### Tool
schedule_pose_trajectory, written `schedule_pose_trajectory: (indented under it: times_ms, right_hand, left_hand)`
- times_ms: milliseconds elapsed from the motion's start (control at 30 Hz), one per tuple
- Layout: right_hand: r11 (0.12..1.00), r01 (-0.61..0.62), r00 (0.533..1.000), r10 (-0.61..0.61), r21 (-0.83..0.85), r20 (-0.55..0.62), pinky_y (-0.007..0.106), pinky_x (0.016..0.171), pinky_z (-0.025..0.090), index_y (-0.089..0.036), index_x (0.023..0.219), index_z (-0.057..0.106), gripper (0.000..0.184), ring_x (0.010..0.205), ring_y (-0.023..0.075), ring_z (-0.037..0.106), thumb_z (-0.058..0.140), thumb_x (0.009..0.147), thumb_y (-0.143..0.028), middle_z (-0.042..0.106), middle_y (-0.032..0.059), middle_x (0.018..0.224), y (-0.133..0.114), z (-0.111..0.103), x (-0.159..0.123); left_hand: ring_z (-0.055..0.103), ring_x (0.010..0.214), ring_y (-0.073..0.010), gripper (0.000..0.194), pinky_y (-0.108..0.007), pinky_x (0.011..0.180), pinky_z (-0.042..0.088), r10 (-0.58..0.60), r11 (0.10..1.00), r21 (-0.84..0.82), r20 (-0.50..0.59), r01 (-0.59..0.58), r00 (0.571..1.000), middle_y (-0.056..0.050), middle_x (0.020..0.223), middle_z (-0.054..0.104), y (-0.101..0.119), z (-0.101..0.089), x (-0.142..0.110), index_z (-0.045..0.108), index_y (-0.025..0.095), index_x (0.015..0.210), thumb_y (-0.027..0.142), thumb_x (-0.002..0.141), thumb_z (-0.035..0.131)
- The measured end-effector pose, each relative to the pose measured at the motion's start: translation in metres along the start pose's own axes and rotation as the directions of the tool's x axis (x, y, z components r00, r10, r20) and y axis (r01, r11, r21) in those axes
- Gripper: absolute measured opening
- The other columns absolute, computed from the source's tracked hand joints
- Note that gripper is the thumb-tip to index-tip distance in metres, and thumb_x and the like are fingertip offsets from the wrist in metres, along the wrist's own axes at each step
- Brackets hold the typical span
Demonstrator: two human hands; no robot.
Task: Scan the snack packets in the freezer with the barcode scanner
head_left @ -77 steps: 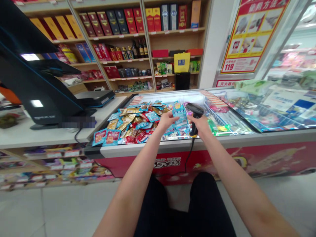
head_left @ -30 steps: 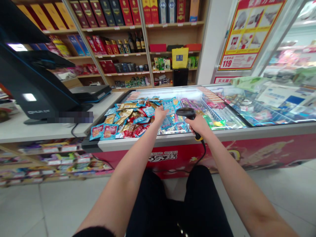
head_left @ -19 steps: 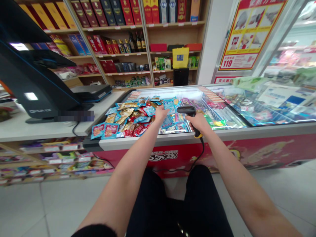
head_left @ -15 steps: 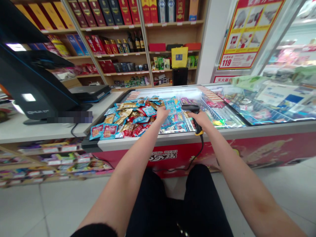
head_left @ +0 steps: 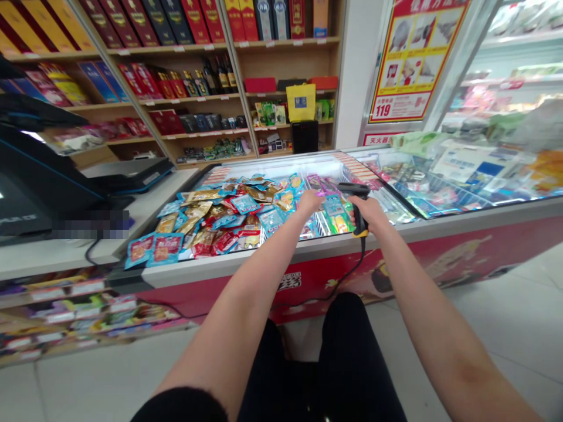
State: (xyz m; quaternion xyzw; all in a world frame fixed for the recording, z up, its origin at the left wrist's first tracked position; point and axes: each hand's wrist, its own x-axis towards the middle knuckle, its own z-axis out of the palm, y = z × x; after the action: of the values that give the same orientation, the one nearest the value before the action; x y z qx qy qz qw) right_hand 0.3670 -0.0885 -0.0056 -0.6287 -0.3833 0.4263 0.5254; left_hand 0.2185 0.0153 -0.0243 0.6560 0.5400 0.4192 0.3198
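My right hand [head_left: 369, 212] is wrapped around the handle of a black and yellow barcode scanner [head_left: 354, 189], whose head points left. Close by on the left, my left hand [head_left: 311, 202] pinches a light blue snack packet [head_left: 334, 205] by its edge, over the freezer's glass top. The scanner's head is above and just right of this packet. Left of my hands, a heap of blue, gold and red snack packets [head_left: 211, 214] lies on the glass. Two blue and red packets [head_left: 166, 248] rest at its front left corner.
Under the glass of the chest freezer [head_left: 246, 258] are wire baskets with colourful packs. A cable hangs from the scanner along its front. To the left stand a counter [head_left: 127, 225] and a dark checkout machine [head_left: 39, 181]. Bags [head_left: 475, 158] lie at the right; shelves of boxes stand behind.
The view has swung right. My left hand has moved right with the blue packet, away from the heap. A few blue packets now lie on the heap's right side. The scanner stays in my right hand.
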Motion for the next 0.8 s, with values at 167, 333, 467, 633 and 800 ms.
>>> schedule_pose_trajectory:
  times_ms: [167,333,467,633,800]
  right_hand:
    - [1.0,-0.023,0.999,0.023,0.016,0.035,0.025,0.038,0.044,-0.018,0.076,0.05,0.017,0.038,0.014,0.051,0.06,0.088,-0.026,0.054,-0.0014,0.047,0.011,0.003,0.0]
    - [0.999,-0.022,0.993,0.016,0.048,0.12,0.025,0.039,0.046,-0.018,0.078,0.049,0.011,0.039,0.0142,0.052,0.057,0.085,-0.02,0.054,-0.0016,0.049,0.014,0.022,-0.002]
    - [0.998,-0.009,0.979,-0.002,0.055,0.203,0.025,0.04,0.048,-0.019,0.081,0.048,0.009,0.04,0.014,0.053,0.056,0.086,-0.021,0.055,-0.0021,0.05,0.01,0.045,-0.009]
    - [0.999,0.006,0.96,-0.016,0.034,0.28,0.024,0.038,0.046,-0.02,0.083,0.047,0.01,0.038,0.0141,0.052,0.055,0.088,-0.023,0.056,-0.0022,0.05,0.005,0.076,-0.024]
    - [1.0,0.017,0.948,-0.018,0.005,0.318,0.022,0.037,0.044,-0.021,0.086,0.046,0.009,0.037,0.0132,0.052,0.054,0.09,-0.022,0.055,-0.0041,0.049,0.002,0.105,-0.042]
  left_hand:
    - [0.066,0.105,-0.0277,0.027,-0.034,0.093,0.049,0.07,0.939,0.333,0.059,-0.085,0.996,-0.013,0.107,0.073,-0.012,-0.013,-0.011,0.073,0.013,0.101,0.013,0.077,0.06]
    - [0.061,0.118,-0.0272,0.043,-0.033,0.102,0.043,0.097,0.893,0.441,-0.003,-0.086,0.995,-0.016,0.125,0.067,-0.024,-0.041,-0.023,0.064,0.009,0.124,0.018,0.082,0.059]
    - [0.058,0.12,-0.0305,0.041,-0.036,0.101,0.043,0.124,0.798,0.599,-0.065,-0.06,0.99,-0.018,0.124,0.066,-0.032,-0.072,-0.035,0.064,0.011,0.123,0.021,0.083,0.058]
    - [0.055,0.117,-0.0377,0.055,-0.042,0.099,0.042,0.083,0.67,0.741,-0.133,0.043,0.988,-0.024,0.122,0.061,-0.038,-0.111,-0.059,0.063,0.007,0.12,0.043,0.079,0.066]
    - [0.047,0.123,-0.0433,0.077,-0.048,0.1,0.038,0.031,0.593,0.798,-0.154,0.106,0.988,-0.028,0.126,0.057,-0.046,-0.126,-0.083,0.061,0.007,0.118,0.064,0.068,0.071]
